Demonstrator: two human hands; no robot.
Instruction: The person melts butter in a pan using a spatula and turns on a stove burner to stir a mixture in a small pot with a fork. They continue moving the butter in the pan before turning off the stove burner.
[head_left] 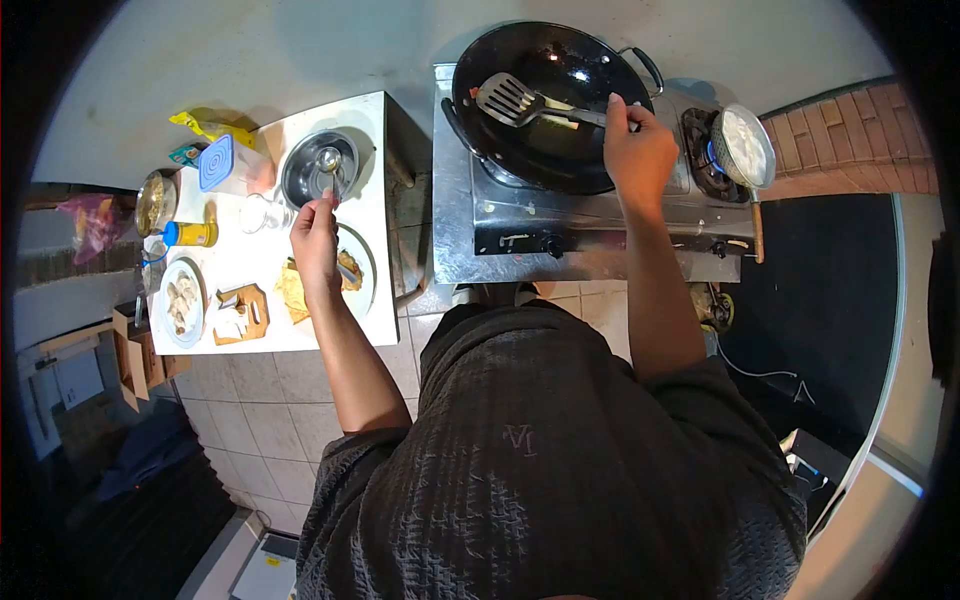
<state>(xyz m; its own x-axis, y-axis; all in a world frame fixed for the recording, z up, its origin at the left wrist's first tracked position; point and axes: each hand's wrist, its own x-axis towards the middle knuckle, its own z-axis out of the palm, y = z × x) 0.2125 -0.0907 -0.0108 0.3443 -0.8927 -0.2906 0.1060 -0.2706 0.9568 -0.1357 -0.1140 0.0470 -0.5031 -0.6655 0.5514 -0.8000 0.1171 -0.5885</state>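
Observation:
My right hand (642, 155) is closed around the handle of a slotted spatula (508, 98). The spatula's metal head rests inside a large black wok (560, 55) on the stove, beside a few pale strips of food (560, 118). Over the white table at left, my left hand (316, 240) grips the handle of a metal spoon (329, 160). The spoon's round head is in a steel bowl (290, 180). Just below the left hand and partly hidden by the wrist, a plate (362, 290) carries yellow, fried-looking food (292, 292).
A sieve-like pan (743, 147) with white contents sits on the right burner of the steel stove (600, 235). The white table (385, 325) also bears a blue-lidded container (220, 165), a yellow jar (192, 234), a plate of pale pieces (182, 300) and a wooden board (255, 312).

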